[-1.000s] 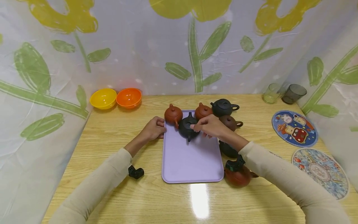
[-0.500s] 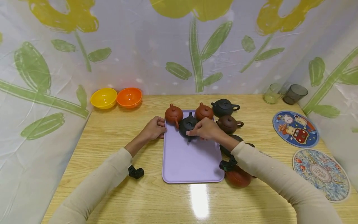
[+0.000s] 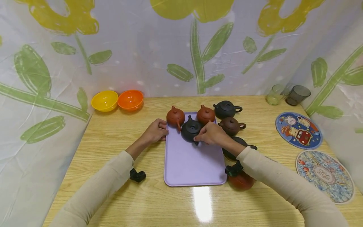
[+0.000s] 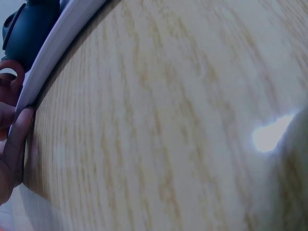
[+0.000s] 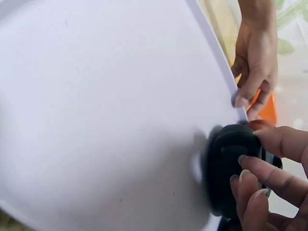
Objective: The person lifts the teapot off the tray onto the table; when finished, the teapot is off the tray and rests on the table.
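Note:
A lilac tray lies on the wooden table. My left hand pinches its left rim; the right wrist view shows the thumb over that rim. On the tray's far part sits a black teapot, its spout pointing away and slightly left. My right hand grips the black teapot at its right near side, thumb and fingertips against the body. Two reddish-brown teapots flank it at the far end, one left and one right.
Right of the tray stand a black teapot, a brown one, another black one and a red one. Yellow and orange bowls are back left. Two glasses and two round mats lie right.
The black teapot under my right hand has turned a little, its far spout swinging left and its near end right. The right hand has shifted slightly; the left hand stays at the rim.

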The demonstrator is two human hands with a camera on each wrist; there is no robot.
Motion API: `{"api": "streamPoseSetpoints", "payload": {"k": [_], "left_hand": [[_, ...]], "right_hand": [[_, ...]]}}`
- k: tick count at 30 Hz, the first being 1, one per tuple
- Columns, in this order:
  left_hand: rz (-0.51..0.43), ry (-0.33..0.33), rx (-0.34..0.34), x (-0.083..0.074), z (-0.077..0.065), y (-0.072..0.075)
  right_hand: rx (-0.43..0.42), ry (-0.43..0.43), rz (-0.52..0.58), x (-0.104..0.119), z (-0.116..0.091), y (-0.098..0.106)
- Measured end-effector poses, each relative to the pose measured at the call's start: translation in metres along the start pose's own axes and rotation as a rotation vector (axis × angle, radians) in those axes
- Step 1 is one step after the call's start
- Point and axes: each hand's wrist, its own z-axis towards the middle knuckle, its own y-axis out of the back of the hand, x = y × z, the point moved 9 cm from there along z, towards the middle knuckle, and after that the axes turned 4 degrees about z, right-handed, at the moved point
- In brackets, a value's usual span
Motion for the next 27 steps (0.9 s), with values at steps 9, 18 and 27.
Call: {"api": "streamPoseSetpoints", "payload": {"k": [9, 18, 27], "left_hand": [[-0.02, -0.001, 0.001, 0.0, 0.001, 0.0], [-0.006, -0.002, 0.006, -0.002, 0.001, -0.002], [-0.021, 0.0, -0.001, -0.002, 0.0, -0.001]], "right_hand": [[0.008, -0.012, -0.008, -0.007, 0.0, -0.005], [0.04, -0.016, 0.005, -0.008, 0.0, -0.007], [0.059, -0.029, 0.037, -0.011, -0.002, -0.004]]}}
